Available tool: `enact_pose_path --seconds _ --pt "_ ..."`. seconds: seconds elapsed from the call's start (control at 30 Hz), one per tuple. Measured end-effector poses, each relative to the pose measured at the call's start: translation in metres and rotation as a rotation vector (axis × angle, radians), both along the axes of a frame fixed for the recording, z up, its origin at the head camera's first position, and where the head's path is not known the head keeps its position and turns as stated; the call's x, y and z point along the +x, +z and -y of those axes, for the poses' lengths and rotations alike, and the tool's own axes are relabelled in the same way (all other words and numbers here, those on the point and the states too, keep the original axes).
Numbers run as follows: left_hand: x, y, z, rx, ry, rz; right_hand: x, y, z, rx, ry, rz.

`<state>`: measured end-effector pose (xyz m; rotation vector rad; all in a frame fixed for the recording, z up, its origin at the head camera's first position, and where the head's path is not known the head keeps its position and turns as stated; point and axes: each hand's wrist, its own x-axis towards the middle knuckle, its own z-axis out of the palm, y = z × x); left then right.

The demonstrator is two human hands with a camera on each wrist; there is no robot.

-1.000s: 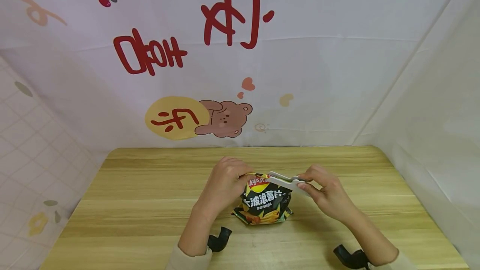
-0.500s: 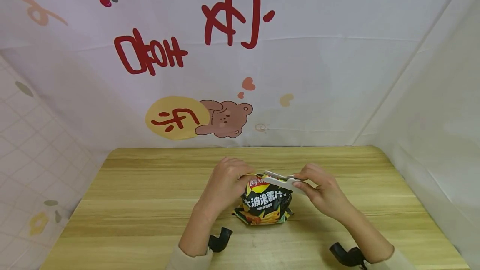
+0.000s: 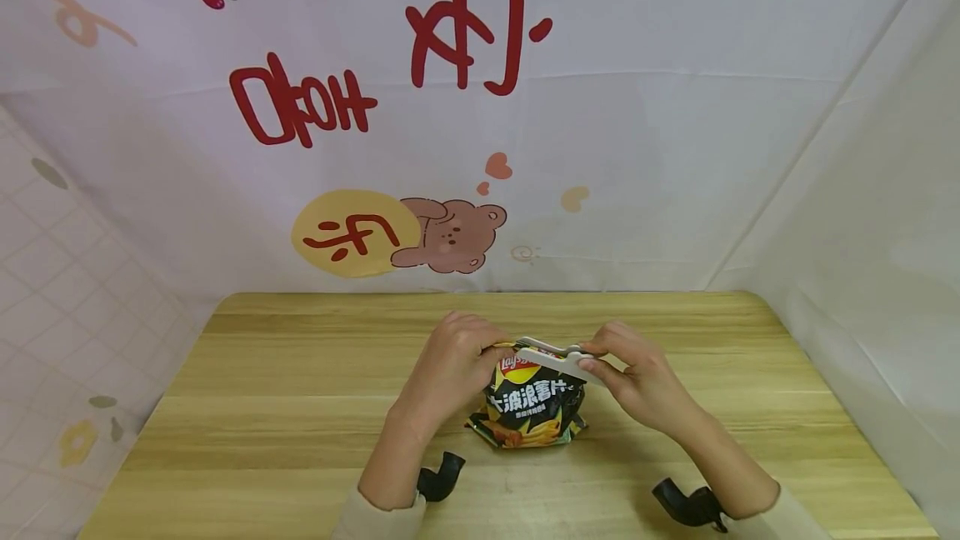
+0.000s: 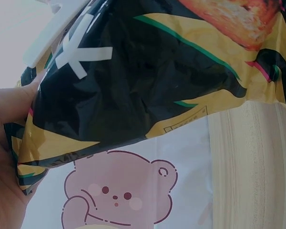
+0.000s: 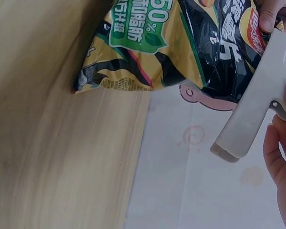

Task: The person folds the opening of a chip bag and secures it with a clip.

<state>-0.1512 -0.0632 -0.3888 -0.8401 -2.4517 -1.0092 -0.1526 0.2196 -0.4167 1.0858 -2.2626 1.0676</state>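
Note:
A black and yellow bag of chips (image 3: 528, 408) stands on the table, its printed front toward me. My left hand (image 3: 456, 361) pinches its upper left corner; in the left wrist view the thumb of the left hand (image 4: 7, 112) presses on the folded edge. My right hand (image 3: 639, 373) grips a long white bag clip (image 3: 551, 362) by its right end. The clip's two arms are spread, one in front of the bag's top edge and one behind it. In the right wrist view the clip (image 5: 252, 107) slants along the bag's top.
The wooden table (image 3: 300, 407) has a white printed cloth (image 3: 637, 148) behind it and cloth walls at both sides. A black curved mount (image 3: 441, 477) sits by the left wrist, and a similar black mount (image 3: 686, 505) by the right.
My right hand has moved left with the clip, sliding its arms farther along the bag's top edge toward my left hand. The left hand and the bag have stayed nearly still.

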Motion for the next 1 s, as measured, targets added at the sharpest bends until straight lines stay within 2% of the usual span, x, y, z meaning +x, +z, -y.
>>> enact_pose_path --seconds 0.2,0.53,1.0 --pt "0.001 0.001 0.000 -0.010 0.008 0.048 -0.001 0.001 0.004 -0.005 0.020 -0.010" --pt "0.004 0.003 0.000 -0.028 0.025 0.101 -0.002 0.005 0.012 -0.036 0.055 -0.082" --pt "0.004 0.003 0.001 -0.036 0.039 0.084 0.000 0.006 0.013 0.010 0.010 -0.006"
